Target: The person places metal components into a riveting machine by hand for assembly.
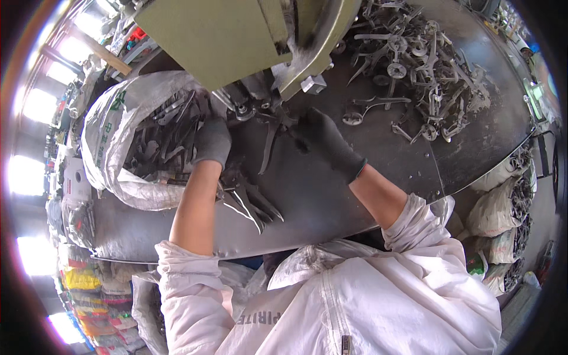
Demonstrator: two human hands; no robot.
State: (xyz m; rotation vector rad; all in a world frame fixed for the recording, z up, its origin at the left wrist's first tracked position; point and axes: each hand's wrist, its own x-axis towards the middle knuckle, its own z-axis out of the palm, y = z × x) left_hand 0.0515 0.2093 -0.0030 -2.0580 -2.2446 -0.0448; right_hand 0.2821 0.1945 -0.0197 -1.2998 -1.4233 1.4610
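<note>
My right hand (324, 141), in a dark grey glove, is beneath the green machine (219, 44). Its fingers are closed at the end of a curved grey metal part (270, 145), which hangs by the machine's lower tooling (245, 109). My left hand (213, 142), gloved alike, is at the mouth of a white woven sack (97, 139), beside the metal parts (163, 136) inside. Its fingertips are hidden, so any grip there does not show. Several flat curved metal pieces (251, 201) lie on the table just below my left wrist.
A heap of grey metal castings (420, 71) with round ends covers the far right of the dark metal table (319, 207). One casting (376, 103) lies apart, nearer my right hand. Filled sacks (497, 210) stand past the right edge. Stacked bags (83, 278) line the left.
</note>
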